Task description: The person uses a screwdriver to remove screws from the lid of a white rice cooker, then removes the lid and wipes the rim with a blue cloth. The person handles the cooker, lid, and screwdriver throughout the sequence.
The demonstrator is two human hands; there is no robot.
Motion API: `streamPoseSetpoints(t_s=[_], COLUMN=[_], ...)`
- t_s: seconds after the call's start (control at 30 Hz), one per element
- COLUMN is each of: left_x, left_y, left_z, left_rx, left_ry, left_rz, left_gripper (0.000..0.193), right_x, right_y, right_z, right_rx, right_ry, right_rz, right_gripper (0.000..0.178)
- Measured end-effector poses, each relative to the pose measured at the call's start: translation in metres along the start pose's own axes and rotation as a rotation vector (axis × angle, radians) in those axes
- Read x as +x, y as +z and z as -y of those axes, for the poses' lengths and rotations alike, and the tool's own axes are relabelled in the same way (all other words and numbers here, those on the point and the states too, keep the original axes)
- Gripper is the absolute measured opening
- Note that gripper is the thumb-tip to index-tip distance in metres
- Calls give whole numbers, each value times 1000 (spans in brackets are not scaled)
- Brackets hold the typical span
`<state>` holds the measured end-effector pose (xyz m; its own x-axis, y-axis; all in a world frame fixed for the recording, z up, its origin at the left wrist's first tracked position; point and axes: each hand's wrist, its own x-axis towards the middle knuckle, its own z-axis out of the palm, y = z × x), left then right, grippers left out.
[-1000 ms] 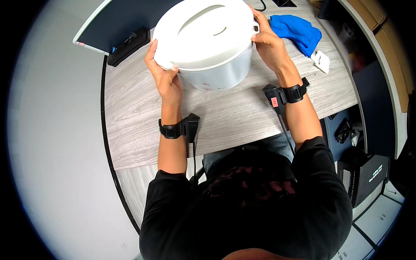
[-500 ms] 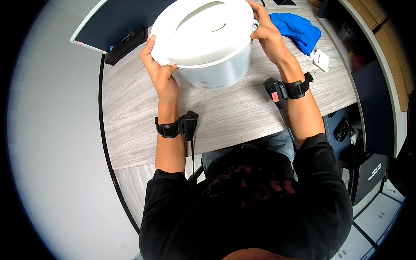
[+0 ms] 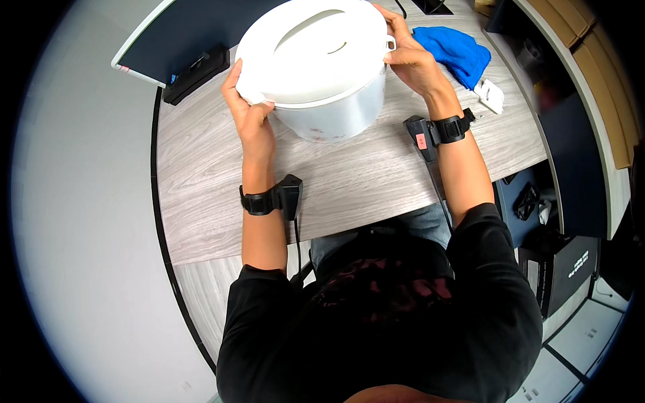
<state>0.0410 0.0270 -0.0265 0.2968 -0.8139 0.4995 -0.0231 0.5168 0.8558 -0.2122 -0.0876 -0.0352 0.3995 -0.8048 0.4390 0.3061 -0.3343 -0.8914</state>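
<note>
While hands (image 3: 255, 126) (image 3: 420, 70) clasp white pot (image 3: 312, 74), blue cloth (image 3: 455, 54) nearby

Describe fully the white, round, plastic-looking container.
The white, round, plastic-looking container has reddish marks low down; its white lid, with a curved moulding and dark mark, is on. The left hand and right hand hold opposite sides near the rim. Whether it touches the grey wood-grain desk is unclear.

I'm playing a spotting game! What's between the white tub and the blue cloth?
In the head view, the right grip lies between the tub and the cloth, holding the tub's side.
</note>
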Motion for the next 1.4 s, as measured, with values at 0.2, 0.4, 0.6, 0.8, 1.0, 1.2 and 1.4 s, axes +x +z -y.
streamPoseSetpoints(t_s=[0.2, 0.4, 0.6, 0.8, 1.0, 1.2, 1.4], left_x=[-1, 1, 4, 4, 6, 6, 7], left_y=[5, 1, -3, -4, -7, -17, -17], left_z=[-6, -2, -2, 0, -1, 3, 10], left_rx=[-9, 7, 31, 61, 43, 65, 180], left_ry=[-23, 5, 5, 24, 22, 111, 142], left_rz=[-17, -12, 4, 3, 21, 149, 89], left_gripper=[86, 85, 86, 86, 87, 84, 98], right_x=[1, 10, 14, 15, 15, 12, 10], right_y=[1, -2, -6, -9, -13, -9, -7], right_z=[-3, -5, -8, -4, -5, -7, -9], right_rx=[-28, -74, -81, -39, -65, 54, 103], right_ry=[-45, -34, 9, 37, 35, -18, -40], right_rz=[-26, -27, -54, -47, -23, -11, -30], right_gripper=[97, 101, 101, 92, 84, 79, 75])
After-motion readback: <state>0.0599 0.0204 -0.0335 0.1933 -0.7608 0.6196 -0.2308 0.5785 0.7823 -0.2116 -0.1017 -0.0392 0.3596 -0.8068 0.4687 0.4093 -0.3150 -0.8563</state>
